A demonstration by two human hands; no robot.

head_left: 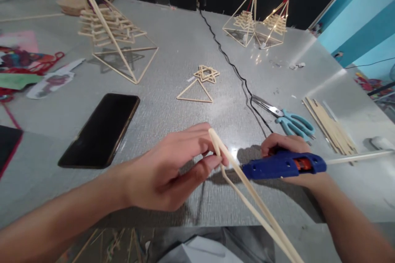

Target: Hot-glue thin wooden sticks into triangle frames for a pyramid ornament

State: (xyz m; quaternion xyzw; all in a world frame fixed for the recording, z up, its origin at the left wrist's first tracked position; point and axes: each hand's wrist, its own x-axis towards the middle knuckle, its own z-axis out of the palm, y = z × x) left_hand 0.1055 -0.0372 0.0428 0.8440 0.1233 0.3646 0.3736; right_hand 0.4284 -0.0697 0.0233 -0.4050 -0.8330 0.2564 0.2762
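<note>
- With the fingers (194, 146) of the left hand (166, 168), pinching close to the joined tip of a wooden-stick frame (256, 197), thumb pressed in; right of the black smartphone (100, 131) here.
- With the right hand (286, 144), gripping a blue hot-glue gun (277, 166), farther right of the smartphone; no telling whether squeezing the trigger, hidden from this angle.
- Aiming the nozzle (245, 171) toward the frame, very close in; impossible to say whether touching.
- Apparently at the gluing step, busy around that narrow joint.
- Probably calling for a steady pinch, a small controlled dab, and fingertips well clear of hot glue.
- Right of the smartphone and farther off: a flat stick triangle (194, 100), close to a six-pointed stick star (203, 78).
- Beyond the smartphone: a tall stick pyramid (103, 26) with stacked layers inside.
- Well right of the smartphone: blue-handled scissors (277, 111), lying partly open.
</note>
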